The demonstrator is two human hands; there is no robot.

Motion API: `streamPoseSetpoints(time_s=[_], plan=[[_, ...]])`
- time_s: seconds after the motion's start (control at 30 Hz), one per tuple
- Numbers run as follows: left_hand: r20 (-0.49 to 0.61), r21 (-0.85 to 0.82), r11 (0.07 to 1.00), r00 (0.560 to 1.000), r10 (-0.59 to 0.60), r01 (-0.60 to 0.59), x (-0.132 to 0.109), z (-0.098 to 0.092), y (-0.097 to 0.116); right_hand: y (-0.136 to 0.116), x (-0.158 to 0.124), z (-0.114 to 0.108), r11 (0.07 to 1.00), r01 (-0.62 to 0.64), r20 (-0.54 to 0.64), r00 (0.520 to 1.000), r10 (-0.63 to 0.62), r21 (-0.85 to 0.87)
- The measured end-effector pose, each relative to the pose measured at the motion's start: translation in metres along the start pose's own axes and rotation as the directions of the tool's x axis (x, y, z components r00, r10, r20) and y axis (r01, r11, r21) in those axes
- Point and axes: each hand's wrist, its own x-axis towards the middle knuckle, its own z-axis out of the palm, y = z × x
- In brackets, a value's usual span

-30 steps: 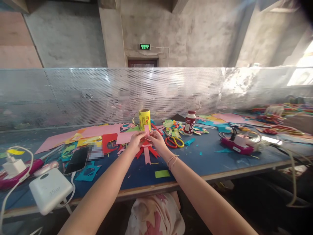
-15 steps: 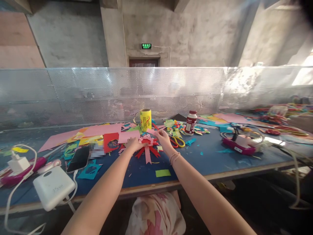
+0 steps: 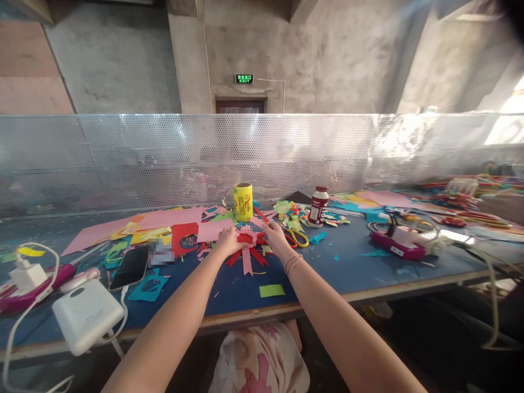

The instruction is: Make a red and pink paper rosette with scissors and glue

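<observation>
A pink and red paper rosette (image 3: 247, 238) with strips hanging toward me lies on the blue table. At its left edge is my left hand (image 3: 227, 240), fingers bent against the paper. My right hand (image 3: 275, 236) is at its upper right, fingers pinched on a narrow red strip (image 3: 260, 214) that points up and left. Pink paper lies just behind the rosette. Yellow-handled scissors (image 3: 299, 238) rest right of my right hand. A green paper rectangle (image 3: 272, 290) lies nearer the table's front edge.
Behind my hands stand a yellow tape roll (image 3: 243, 202) and a dark red bottle (image 3: 318, 206). Coloured paper scraps spread around. To the left are a phone (image 3: 130, 266) and a white power bank (image 3: 87, 316); a magenta power strip (image 3: 397, 245) is at the right.
A red strip now shows at my right hand, where pink paper was before. My left hand has turned slightly and sits closer against the rosette.
</observation>
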Motion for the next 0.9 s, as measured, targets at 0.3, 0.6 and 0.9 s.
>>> streamPoseSetpoints(time_s=[0.3,0.6,0.9], plan=[[-0.176,-0.528,0.847,0.970,-0.169,0.052,0.007,-0.003,0.013,0.004,0.010,-0.002,0.992,0.076,-0.095,0.993,-0.067,0.101],[0.112,-0.929,0.293,0.927,-0.358,0.225,0.008,-0.010,0.015,-0.005,0.006,-0.006,0.989,0.086,-0.178,0.982,-0.063,0.123],[0.361,-0.862,0.285,0.903,-0.234,0.419,-0.005,-0.017,0.027,-0.025,-0.008,-0.004,0.945,0.136,-0.200,0.977,-0.078,0.298]])
